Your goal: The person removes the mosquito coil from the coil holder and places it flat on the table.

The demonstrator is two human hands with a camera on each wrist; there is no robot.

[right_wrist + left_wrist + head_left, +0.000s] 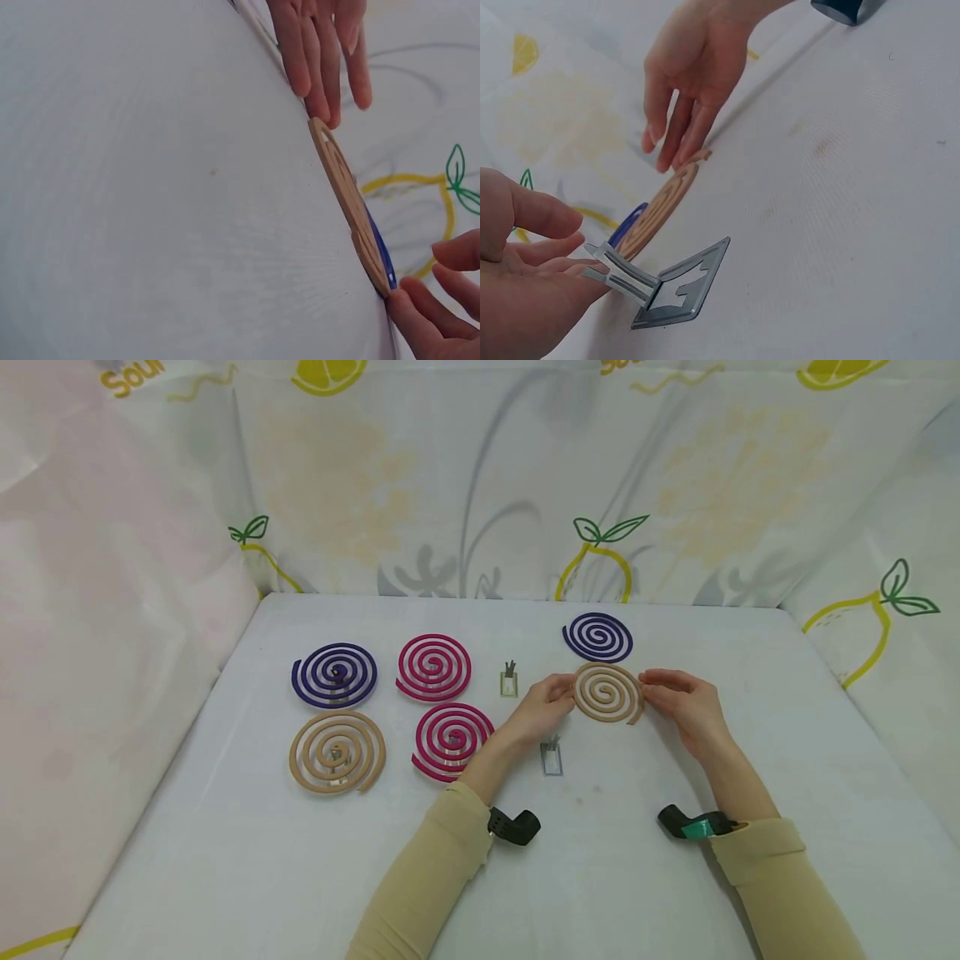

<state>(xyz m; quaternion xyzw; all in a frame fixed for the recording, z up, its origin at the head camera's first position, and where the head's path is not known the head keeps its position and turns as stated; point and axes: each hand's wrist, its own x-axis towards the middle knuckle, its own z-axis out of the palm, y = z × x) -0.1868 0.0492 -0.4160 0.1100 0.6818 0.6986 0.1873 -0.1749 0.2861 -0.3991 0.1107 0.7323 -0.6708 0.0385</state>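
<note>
A tan mosquito coil (606,694) lies on the white table between both hands. My left hand (546,707) touches its left edge with the fingertips, the thumb held apart from the fingers. At the opposite edge, the fingertips of my right hand (688,708) rest against the coil, fingers mostly straight. The right wrist view shows the tan coil (345,199) edge-on and low, with fingertips at both ends. Just behind it is a dark blue coil (597,637). A small metal coil stand (681,291) with upright prongs sits near my left hand.
To the left are another dark blue coil (334,675), another tan coil (337,752) and two magenta coils, one farther back (433,667) and one nearer (453,739), partly behind my left forearm. Another metal stand (509,683) stands behind my left hand. A printed curtain (465,468) encloses the table.
</note>
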